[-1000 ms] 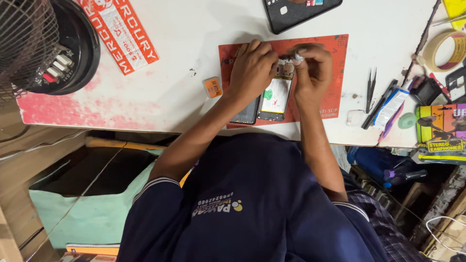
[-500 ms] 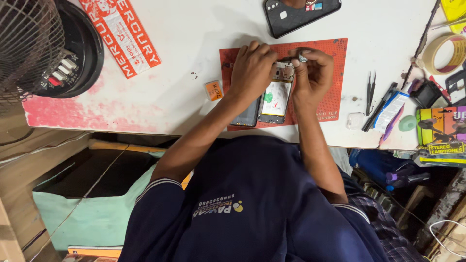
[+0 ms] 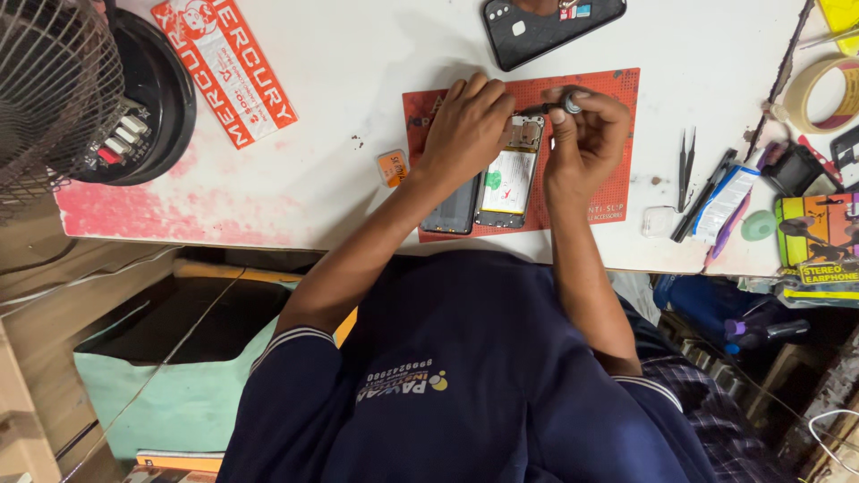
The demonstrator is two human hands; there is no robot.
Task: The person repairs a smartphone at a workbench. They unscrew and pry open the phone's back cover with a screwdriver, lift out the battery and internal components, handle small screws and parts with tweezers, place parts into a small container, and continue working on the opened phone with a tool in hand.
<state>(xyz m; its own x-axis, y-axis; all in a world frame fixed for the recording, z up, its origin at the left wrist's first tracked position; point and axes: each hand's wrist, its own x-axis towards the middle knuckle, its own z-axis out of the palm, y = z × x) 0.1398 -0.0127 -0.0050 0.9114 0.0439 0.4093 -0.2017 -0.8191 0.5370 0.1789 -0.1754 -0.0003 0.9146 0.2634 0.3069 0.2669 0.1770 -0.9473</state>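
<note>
- Opened phone (image 3: 510,174): lies on red mat (image 3: 617,98), between both hands.
- Left hand (image 3: 465,130): fingers curled, pressing phone's upper left edge.
- Right hand (image 3: 586,139): pinches small screwdriver (image 3: 550,107) above phone's top.

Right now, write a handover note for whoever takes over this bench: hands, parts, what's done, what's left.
Left hand grips the open phone at its top, on the red mat.
Right hand pinches a small tool, tip at the phone's top end.
Done: back is off, battery exposed.
Left: phone not closed; a black cover lies above the mat, tweezers to the right.
</note>
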